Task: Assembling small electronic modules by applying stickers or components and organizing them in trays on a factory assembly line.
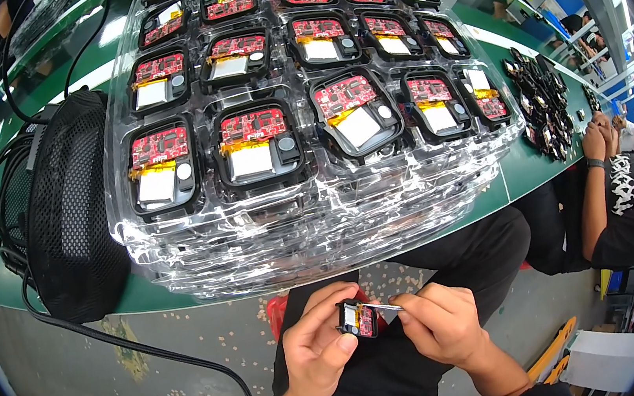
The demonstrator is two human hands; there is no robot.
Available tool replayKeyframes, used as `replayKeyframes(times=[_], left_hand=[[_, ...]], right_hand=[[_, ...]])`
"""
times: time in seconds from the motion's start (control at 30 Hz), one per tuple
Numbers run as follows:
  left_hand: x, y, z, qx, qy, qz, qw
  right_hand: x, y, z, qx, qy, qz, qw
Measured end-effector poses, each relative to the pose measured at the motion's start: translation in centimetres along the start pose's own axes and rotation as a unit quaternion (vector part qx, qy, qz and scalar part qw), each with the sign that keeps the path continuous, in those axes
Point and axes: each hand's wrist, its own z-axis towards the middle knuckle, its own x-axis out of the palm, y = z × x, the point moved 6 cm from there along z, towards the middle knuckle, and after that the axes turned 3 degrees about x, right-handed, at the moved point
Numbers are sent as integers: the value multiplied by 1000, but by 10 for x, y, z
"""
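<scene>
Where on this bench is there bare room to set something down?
Bare green tabletop shows between the tray stack and the pile of black parts, near the front edge. The tray stack crowds the middle, with the black mesh bag close on its left.

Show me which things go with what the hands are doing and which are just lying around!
With the work:
- left hand, holding a small black-cased device
- right hand, holding a thin metal tool
- probably the stacked clear trays

Seemingly just around:
- black mesh bag
- black cable
</scene>
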Motion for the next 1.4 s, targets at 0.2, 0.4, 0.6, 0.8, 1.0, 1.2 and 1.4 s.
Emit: replayKeyframes(times=[0.2,0.4,0.6,0.8,1.0,1.2,1.4], left_hand=[[4,-4,0,-6,-18,-5,1000],[7,-5,0,-11,2,-41,999],[13,-9,1,-21,-44,-25,999],[11,-12,-2,4,-33,19,999],[12,-21,-1,20,28,-15,999],[11,-18,1,-13,-27,-26,999],[9,-16,0,-9,-25,-32,999]], right_hand=[[1,3,-4,1,-10,-17,1000],[2,4,-6,8,-18,-24,1000],[3,8,-5,-14,-12,-71,997],[-1,11,1,-51,-8,-106,993],[-6,14,2,-91,-22,-121,988],[-7,16,5,-76,-40,-88,992],[-3,14,1,-72,-43,-87,993]])
